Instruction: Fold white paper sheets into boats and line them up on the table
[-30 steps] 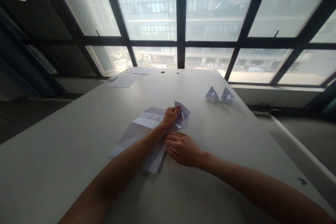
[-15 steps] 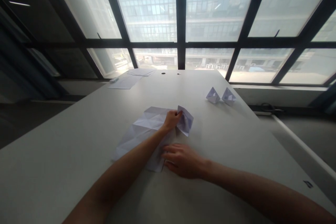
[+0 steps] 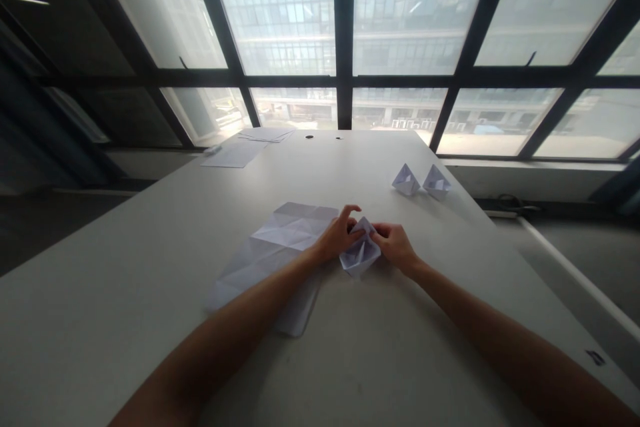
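A small folded paper boat (image 3: 361, 255) with a pointed peak is held between my two hands near the middle of the table. My left hand (image 3: 341, 235) grips its left side near the peak, thumb on the paper and index finger raised and bent. From the right, my right hand (image 3: 395, 243) pinches the boat's upper right side. Under my left forearm lies a creased white sheet of paper (image 3: 265, 247), spread on the table and partly hidden by the arm.
Two finished-looking paper boats (image 3: 406, 180) stand side by side at the right of the white table (image 3: 450, 293). Flat white sheets (image 3: 233, 155) lie at the far left. A small dark mark (image 3: 595, 357) shows near the right edge. Tall windows rise beyond the table.
My right hand has moved up from the creased sheet and taken hold of the folded paper. The folded paper has turned and now shows its boat shape, lower and nearer me.
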`<state>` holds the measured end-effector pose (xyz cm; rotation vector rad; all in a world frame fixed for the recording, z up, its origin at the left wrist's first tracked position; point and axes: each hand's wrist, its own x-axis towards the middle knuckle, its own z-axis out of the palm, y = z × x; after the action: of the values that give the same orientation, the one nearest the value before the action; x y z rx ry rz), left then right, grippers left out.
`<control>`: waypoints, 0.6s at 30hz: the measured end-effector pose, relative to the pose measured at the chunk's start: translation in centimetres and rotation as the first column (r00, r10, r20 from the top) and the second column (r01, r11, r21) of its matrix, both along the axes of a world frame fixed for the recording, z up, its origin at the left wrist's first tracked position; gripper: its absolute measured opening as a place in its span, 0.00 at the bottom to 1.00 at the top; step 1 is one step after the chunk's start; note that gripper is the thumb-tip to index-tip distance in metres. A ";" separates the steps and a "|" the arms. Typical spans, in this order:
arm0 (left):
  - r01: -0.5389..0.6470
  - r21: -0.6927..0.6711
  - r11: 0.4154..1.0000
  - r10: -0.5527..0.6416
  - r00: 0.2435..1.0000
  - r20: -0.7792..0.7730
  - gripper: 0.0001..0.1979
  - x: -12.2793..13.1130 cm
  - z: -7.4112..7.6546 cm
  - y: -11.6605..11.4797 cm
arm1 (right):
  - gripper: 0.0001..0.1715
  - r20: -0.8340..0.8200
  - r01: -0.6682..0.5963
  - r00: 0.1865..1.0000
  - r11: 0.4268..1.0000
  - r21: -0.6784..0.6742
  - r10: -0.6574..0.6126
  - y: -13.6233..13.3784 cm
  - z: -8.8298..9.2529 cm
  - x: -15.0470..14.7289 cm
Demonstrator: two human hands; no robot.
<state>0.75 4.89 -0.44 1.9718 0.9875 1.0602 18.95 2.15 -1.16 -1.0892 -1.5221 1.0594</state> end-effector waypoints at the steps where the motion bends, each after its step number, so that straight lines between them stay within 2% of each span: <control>1: -0.024 0.007 1.000 0.024 1.000 0.016 0.21 0.0 0.0 0.0 | 0.17 0.012 0.029 0.999 1.000 0.005 -0.029 0.0 -0.3 0.1; 3: -0.059 0.065 0.996 0.059 0.998 -0.002 0.11 0.0 0.1 -0.1 | 0.17 0.016 0.113 0.993 0.994 0.008 -0.113 0.1 -0.6 0.2; 5: -0.061 0.167 0.984 0.077 0.993 -0.093 0.04 0.0 0.3 -0.2 | 0.17 0.000 0.174 0.985 0.985 0.018 -0.174 0.2 -0.7 0.1; 8: -0.068 0.268 0.961 0.126 0.970 -0.207 0.06 0.0 0.7 -0.5 | 0.17 -0.020 0.187 0.982 0.981 0.051 -0.186 -0.1 -0.6 -0.1; 11: -0.103 0.259 0.960 0.160 0.964 -0.210 0.08 0.0 0.9 -0.7 | 0.17 -0.002 0.153 0.988 0.984 0.095 -0.154 -0.7 -0.4 -0.4; 13: -0.081 0.216 0.973 0.114 0.983 -0.146 0.05 0.1 0.8 -0.6 | 0.17 0.023 0.159 0.986 0.980 0.121 -0.163 -1.1 -0.3 -0.5; 15: -0.024 0.116 0.993 0.025 1.000 -0.008 0.06 0.0 0.8 -0.4 | 0.17 0.028 0.192 0.980 0.970 0.147 -0.198 -1.3 -0.3 -0.4; 17: 0.033 -0.084 0.996 -0.016 0.980 0.199 0.08 -0.1 0.9 0.0 | 0.18 0.014 0.229 0.972 0.956 0.183 -0.235 -1.2 -0.2 -0.1; 18: 0.053 -0.220 0.974 0.019 0.950 0.313 0.09 -0.3 1.0 0.3 | 0.18 0.007 0.246 0.967 0.947 0.205 -0.253 -1.2 -0.2 0.0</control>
<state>0.49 5.15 0.54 1.5669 0.8722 1.1536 18.98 0.99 -1.37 -1.1254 -1.4379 0.6998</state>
